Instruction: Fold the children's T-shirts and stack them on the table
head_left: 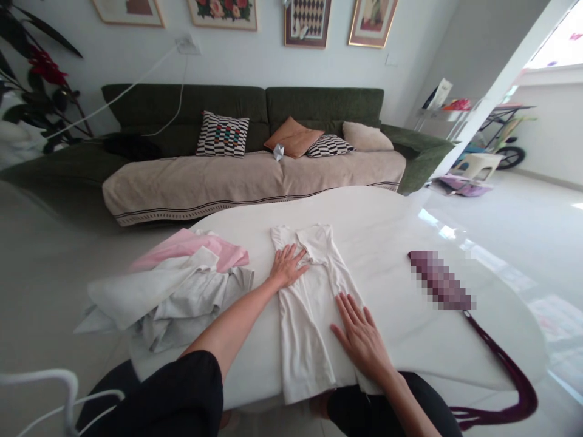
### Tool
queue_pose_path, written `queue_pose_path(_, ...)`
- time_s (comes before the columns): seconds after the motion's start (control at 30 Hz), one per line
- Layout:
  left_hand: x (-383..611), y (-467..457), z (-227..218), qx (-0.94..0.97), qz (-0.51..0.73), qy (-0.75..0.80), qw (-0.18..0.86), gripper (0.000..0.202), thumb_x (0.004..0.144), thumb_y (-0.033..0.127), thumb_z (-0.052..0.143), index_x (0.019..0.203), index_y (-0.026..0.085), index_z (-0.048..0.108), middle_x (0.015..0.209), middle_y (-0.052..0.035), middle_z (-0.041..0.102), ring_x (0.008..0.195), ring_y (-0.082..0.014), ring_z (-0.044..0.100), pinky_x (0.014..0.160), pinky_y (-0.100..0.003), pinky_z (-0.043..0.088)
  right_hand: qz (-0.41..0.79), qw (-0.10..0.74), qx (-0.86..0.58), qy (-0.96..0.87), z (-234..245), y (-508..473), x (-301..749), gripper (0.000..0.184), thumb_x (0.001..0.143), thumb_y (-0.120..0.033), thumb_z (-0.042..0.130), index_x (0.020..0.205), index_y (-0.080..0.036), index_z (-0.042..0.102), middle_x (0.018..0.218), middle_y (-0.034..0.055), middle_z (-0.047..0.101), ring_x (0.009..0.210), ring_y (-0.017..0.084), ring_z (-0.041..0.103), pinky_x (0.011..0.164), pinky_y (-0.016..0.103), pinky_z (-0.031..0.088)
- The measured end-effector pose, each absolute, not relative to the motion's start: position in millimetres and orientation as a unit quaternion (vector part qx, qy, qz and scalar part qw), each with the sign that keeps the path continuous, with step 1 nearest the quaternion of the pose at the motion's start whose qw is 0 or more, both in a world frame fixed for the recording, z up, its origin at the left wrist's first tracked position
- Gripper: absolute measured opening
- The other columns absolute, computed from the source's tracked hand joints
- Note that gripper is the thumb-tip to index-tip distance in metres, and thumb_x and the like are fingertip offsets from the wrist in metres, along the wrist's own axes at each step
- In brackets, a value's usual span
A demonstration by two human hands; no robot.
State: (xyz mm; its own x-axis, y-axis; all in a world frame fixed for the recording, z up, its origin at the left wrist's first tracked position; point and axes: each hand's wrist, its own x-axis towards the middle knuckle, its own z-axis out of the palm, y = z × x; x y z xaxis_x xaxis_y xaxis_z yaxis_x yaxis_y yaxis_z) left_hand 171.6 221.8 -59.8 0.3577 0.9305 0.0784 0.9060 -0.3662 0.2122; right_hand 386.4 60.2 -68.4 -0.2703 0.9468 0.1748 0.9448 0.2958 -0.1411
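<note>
A small white garment (310, 303) lies flat and lengthwise on the white oval table (401, 243), folded narrow. My left hand (286, 266) rests open on its upper left part, fingers spread. My right hand (362, 337) lies open and flat on its lower right edge. Neither hand grips anything.
A heap of grey and pink clothes (177, 285) sits on the table's left end. A blurred-out dark object (439, 280) with a maroon strap (505, 364) lies at right. A green sofa (255, 152) with cushions stands beyond the table. A white hanger (64, 394) shows at lower left.
</note>
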Motion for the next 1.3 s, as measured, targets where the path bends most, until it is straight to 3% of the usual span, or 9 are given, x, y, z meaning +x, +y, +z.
queue_pose_path(0.2,192.5,219.2,-34.2,0.846,0.055,0.529,-0.017,0.067,0.082,0.051,0.039,0.134,0.010,0.031,0.144,-0.0147,0.022,0.134,-0.0254,0.001,0.107,-0.046,-0.003,0.020,0.091,-0.600,-0.795,-61.5,56.9,386.4,0.062,0.088,-0.049,0.023,0.141,-0.019,0.012,0.144,0.0067,0.022,0.133,0.020,0.012,0.104,0.045,0.019)
queue_pose_path(0.3,208.2,192.0,-15.4,0.815,0.111,0.569,-0.003,0.066,0.084,0.047,0.035,0.134,0.005,0.028,0.141,-0.0184,0.025,0.134,-0.0282,0.005,0.107,-0.049,0.002,0.028,0.082,-0.600,-0.795,-56.2,56.9,385.7,0.061,0.088,-0.049,0.022,0.140,-0.018,0.015,0.144,0.0076,0.022,0.133,0.019,0.012,0.104,0.045,0.018)
queue_pose_path(0.47,201.6,65.6,-17.9,0.790,0.201,0.567,0.118,0.063,0.088,0.046,0.027,0.137,0.006,0.020,0.141,-0.0173,0.028,0.132,-0.0243,0.019,0.104,-0.042,0.024,0.029,0.082,-0.603,-0.793,-56.2,54.5,385.7,0.062,0.088,-0.051,0.020,0.140,-0.018,0.015,0.144,0.0071,0.020,0.134,0.019,0.010,0.104,0.044,0.016)
queue_pose_path(0.63,155.3,-45.1,-50.3,0.849,0.109,0.503,0.117,0.082,0.076,0.043,0.055,0.140,0.018,0.011,0.146,-0.0118,0.015,0.133,-0.0290,0.010,0.103,-0.050,0.023,0.050,0.084,-0.605,-0.791,-55.7,54.0,382.8,0.066,0.087,-0.053,0.022,0.140,-0.016,0.015,0.145,0.0082,0.020,0.134,0.020,0.010,0.105,0.044,0.013)
queue_pose_path(0.8,130.7,-46.0,-57.4,0.892,0.068,0.445,0.042,0.066,0.079,0.004,0.043,0.137,0.027,0.023,0.145,-0.0035,0.022,0.132,-0.0193,0.019,0.103,-0.035,0.027,0.122,0.147,-0.613,-0.767,-43.4,55.4,392.2,0.060,0.085,-0.052,0.027,0.136,-0.019,0.029,0.140,0.0098,0.031,0.130,0.022,0.023,0.101,0.043,0.023)
queue_pose_path(0.97,131.5,-37.7,-52.4,0.893,0.093,0.440,0.022,0.059,0.083,0.007,0.037,0.137,0.028,0.024,0.141,-0.0034,0.030,0.127,-0.0178,0.031,0.100,-0.032,0.031,0.052,0.295,-0.696,-0.652,-43.3,20.2,418.3,0.042,0.083,-0.039,0.036,0.112,-0.014,0.051,0.105,0.0132,0.057,0.094,0.021,0.057,0.082,0.035,0.042)
queue_pose_path(1.07,135.2,-36.8,-50.1,0.890,0.093,0.446,0.028,0.060,0.083,0.006,0.034,0.138,0.027,0.023,0.143,-0.0034,0.028,0.127,-0.0181,0.029,0.102,-0.036,0.027,0.022,0.273,-0.757,-0.594,-50.3,-11.4,416.9,0.033,0.082,-0.033,0.034,0.101,-0.014,0.054,0.086,0.0099,0.058,0.073,0.019,0.059,0.067,0.031,0.045)
queue_pose_path(1.2,136.6,-31.2,-46.3,0.905,0.067,0.416,0.062,0.061,0.081,0.006,0.035,0.137,0.027,0.024,0.143,-0.0024,0.027,0.131,-0.0174,0.021,0.105,-0.040,0.021,0.006,0.236,-0.798,-0.555,-53.6,-30.8,405.6,0.039,0.083,-0.036,0.030,0.103,-0.011,0.053,0.085,0.0147,0.056,0.067,0.022,0.059,0.057,0.031,0.043)
queue_pose_path(1.3,135.8,-27.5,-41.9,0.908,0.047,0.404,0.097,0.063,0.078,0.008,0.042,0.136,0.025,0.026,0.143,-0.0039,0.025,0.132,-0.0184,0.020,0.104,-0.041,0.024,0.048,0.277,-0.806,-0.521,-55.8,-29.3,409.8,0.043,0.082,-0.042,0.032,0.102,-0.010,0.052,0.078,0.0136,0.057,0.069,0.024,0.059,0.058,0.033,0.043)
